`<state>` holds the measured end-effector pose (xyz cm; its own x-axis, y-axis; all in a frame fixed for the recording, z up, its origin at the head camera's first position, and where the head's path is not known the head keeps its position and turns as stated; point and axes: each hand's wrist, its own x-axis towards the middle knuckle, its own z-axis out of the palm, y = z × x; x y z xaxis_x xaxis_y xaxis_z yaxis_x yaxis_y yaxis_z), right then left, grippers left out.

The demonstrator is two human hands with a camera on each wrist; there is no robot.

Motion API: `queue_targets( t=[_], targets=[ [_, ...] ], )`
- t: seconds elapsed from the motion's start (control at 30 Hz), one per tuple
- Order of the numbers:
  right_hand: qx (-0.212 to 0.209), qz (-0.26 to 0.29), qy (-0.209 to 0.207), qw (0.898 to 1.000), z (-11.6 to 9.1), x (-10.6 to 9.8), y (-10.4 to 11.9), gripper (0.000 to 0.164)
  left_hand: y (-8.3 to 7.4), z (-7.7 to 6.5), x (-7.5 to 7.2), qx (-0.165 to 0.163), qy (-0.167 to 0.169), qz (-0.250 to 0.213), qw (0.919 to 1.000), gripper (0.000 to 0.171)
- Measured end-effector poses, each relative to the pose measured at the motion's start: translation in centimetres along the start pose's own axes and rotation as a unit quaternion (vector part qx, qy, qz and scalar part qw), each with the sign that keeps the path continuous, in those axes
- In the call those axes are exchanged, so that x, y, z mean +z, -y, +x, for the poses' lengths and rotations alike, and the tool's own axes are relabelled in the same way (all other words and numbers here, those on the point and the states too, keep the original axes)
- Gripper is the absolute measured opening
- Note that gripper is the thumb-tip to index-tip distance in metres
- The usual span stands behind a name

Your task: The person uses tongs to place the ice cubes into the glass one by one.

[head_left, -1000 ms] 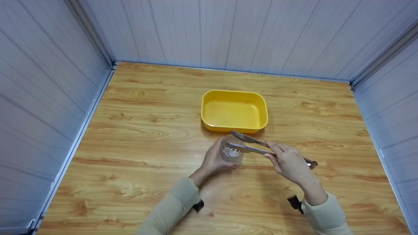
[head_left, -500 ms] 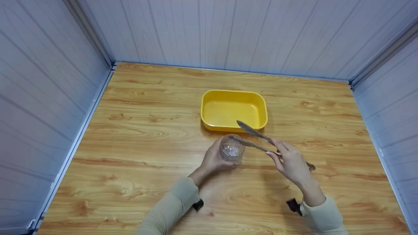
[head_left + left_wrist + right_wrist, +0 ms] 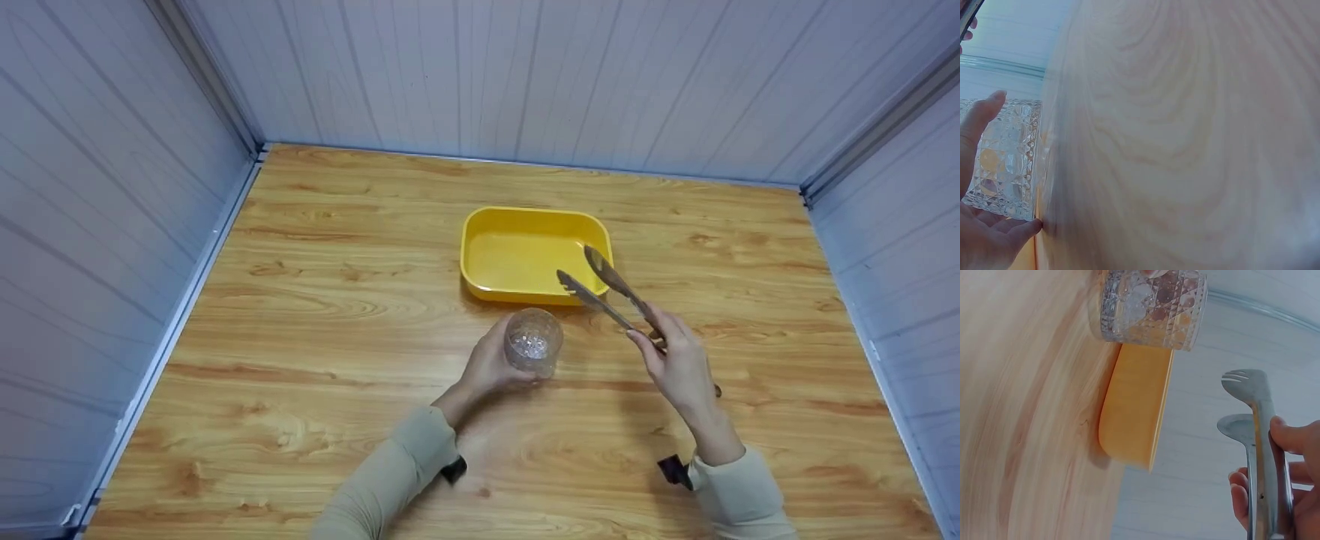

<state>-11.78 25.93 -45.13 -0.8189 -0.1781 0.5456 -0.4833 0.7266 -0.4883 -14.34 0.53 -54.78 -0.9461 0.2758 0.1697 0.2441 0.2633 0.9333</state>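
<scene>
A clear cut-glass tumbler (image 3: 534,337) stands upright near the middle of the table, and its bottom glitters with reflections. Wrapped around its left side, my left hand (image 3: 489,366) grips it; the left wrist view shows the thumb and fingers on the faceted glass (image 3: 1008,157). My right hand (image 3: 681,373) holds metal serving tongs (image 3: 611,277) by their arms. The fork-shaped head (image 3: 1247,382) and the spoon-shaped head (image 3: 1237,427) are spread apart with nothing between them. From the head view, these ends overlap the right front part of a yellow rectangular tub (image 3: 517,259).
The tub, with nothing in it, lies just beyond the tumbler on a wood-grain table (image 3: 322,300). Pale panels (image 3: 480,75) wall in the back and both sides. Each wrist carries a small black device (image 3: 675,471) by the sleeve cuff.
The tongs have moved out from over the tumbler, away and to the right, until their ends overlap the tub. My left hand and the tumbler have stayed put.
</scene>
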Motion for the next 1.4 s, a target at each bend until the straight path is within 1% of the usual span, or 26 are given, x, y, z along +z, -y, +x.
queue_targets(
  t=[0.23, 0.3, 0.37, 0.47, 0.57, 0.77, 0.93, 1.1, 1.2, 1.3, 1.4],
  targets=[
    [0.057, -0.016, -0.03, 0.998, 0.4, 0.1, -1.1, 0.038, -0.1, 0.0, 0.0, -0.012, 0.012, 0.001, 0.9999, 0.094],
    [0.078, -0.02, -0.033, 0.996, 0.4, 0.1, -1.4, 0.039, -0.1, 0.0, 0.0, -0.017, 0.015, 0.006, 0.9997, 0.094],
    [0.103, -0.027, -0.037, 0.994, 0.6, 0.1, -1.9, 0.039, -0.2, 0.0, 0.0, -0.019, 0.016, 0.022, 0.9994, 0.095],
    [0.145, -0.038, -0.04, 0.988, 0.8, 0.1, -2.7, 0.04, -0.2, 0.0, -0.1, -0.014, 0.018, 0.041, 0.9989, 0.095],
    [0.178, -0.048, -0.048, 0.982, 1.0, 0.3, -3.7, 0.04, -0.3, 0.0, -0.1, -0.008, 0.018, 0.048, 0.9987, 0.095],
    [0.217, -0.061, -0.062, 0.972, 1.2, 0.9, -5.8, 0.042, -0.3, 0.0, -0.1, -0.006, 0.018, 0.042, 0.9989, 0.095],
    [0.26, -0.061, -0.052, 0.962, 1.5, 1.5, -6.9, 0.043, -0.3, 0.0, -0.1, -0.014, 0.016, 0.04, 0.999, 0.096],
    [0.315, -0.064, -0.035, 0.946, 1.9, 2.4, -8.2, 0.045, -0.3, 0.1, -0.1, -0.014, 0.014, 0.034, 0.9992, 0.097],
    [0.328, -0.057, -0.039, 0.942, 2.0, 3.1, -8.9, 0.045, -0.3, 0.1, -0.1, -0.01, 0.014, 0.03, 0.9994, 0.097],
    [0.324, -0.051, -0.054, 0.943, 2.1, 3.6, -9.3, 0.044, -0.3, 0.1, -0.2, -0.005, 0.015, 0.032, 0.9994, 0.098],
    [0.334, -0.057, -0.047, 0.94, 2.1, 3.9, -9.5, 0.042, -0.4, 0.1, -0.3, -0.008, 0.017, 0.045, 0.9988, 0.099]
  ],
)
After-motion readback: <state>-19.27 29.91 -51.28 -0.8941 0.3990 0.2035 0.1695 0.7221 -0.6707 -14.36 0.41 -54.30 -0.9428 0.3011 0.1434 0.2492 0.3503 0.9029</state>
